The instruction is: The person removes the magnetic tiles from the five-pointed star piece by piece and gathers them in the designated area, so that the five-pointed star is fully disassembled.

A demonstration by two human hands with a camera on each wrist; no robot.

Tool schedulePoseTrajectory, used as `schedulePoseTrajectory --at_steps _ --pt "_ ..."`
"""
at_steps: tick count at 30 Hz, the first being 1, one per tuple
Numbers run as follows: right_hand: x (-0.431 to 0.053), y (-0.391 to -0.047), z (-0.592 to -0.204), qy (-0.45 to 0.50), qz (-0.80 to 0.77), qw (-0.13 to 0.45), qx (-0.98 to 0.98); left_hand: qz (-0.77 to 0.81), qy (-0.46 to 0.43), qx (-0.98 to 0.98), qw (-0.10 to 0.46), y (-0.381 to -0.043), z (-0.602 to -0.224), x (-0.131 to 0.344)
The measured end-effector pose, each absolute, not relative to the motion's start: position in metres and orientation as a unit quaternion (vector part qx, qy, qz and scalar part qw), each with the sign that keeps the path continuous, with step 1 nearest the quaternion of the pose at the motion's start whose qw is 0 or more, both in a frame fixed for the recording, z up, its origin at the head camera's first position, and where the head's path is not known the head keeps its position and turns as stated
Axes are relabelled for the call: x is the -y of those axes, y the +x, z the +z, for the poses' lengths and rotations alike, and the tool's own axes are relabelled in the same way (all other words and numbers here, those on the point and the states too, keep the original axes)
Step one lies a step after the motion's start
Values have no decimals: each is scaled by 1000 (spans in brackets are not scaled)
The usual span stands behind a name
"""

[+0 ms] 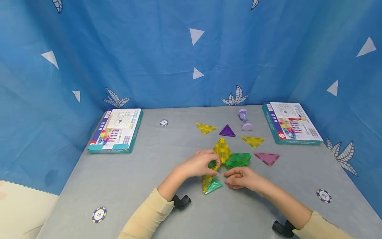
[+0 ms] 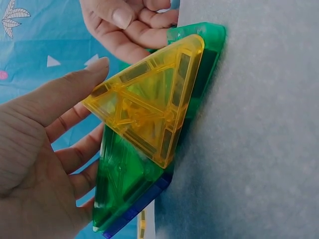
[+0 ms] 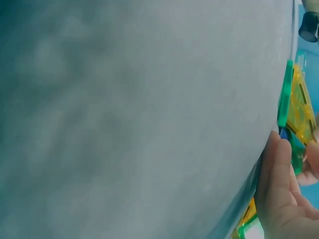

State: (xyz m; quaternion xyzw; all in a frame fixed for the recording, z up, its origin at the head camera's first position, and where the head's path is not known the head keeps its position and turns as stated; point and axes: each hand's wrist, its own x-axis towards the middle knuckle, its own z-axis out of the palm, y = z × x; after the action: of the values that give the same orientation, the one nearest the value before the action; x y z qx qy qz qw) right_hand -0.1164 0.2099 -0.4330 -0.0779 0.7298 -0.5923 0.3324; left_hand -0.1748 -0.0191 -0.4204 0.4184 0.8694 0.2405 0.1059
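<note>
A: What does the head view show?
B: The left hand (image 1: 200, 162) is over the desk (image 1: 167, 172). Its thumb and fingers bend round a yellow tile (image 1: 206, 183) and pinch it. A green tile (image 1: 214, 186) is touching it, low down.
A: And the right hand (image 1: 244, 178)?
B: Its fingers are loose and have nothing in them. It's near the green tile. Farther back are a purple tile (image 1: 227, 131), a pink tile (image 1: 267, 158) and a sand timer (image 1: 244, 119).
A: Now the left wrist view?
B: The yellow tile looks big and tilted, in front of green ones. The left thumb is at its corner, and the other fingers are behind. A blue strip (image 2: 138, 205) runs along one green edge.
A: And the right wrist view?
B: Mostly desk! The right fingers are straight and close together. Yellow and green show at the side, near the fingertips.
</note>
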Motion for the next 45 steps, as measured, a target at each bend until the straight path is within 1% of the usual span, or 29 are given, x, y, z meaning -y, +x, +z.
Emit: schedulePoseTrajectory --at_steps 6,18,22,27,32,41,45 --pt "-203 -121 -436 -71 -600 359 -711 245 424 -866 102 -175 -420 17" --pt "-176 -129 -441 -97 -551 390 -731 251 426 -863 102 -175 -424 18" --pt "-173 -129 -445 -92 -549 388 -735 252 422 -865 97 -171 -422 17" --pt "-171 -129 -447 -99 -544 370 -747 237 407 -880 63 -161 -417 16" --pt "-168 -132 -446 -102 -539 361 -754 211 377 -901 39 -152 -411 18" --pt "-165 -131 -445 -92 -535 364 -757 180 278 -943 39 -132 -399 28" --pt "-169 -128 -445 -90 -538 359 -758 206 234 -949 40 -125 -396 36"
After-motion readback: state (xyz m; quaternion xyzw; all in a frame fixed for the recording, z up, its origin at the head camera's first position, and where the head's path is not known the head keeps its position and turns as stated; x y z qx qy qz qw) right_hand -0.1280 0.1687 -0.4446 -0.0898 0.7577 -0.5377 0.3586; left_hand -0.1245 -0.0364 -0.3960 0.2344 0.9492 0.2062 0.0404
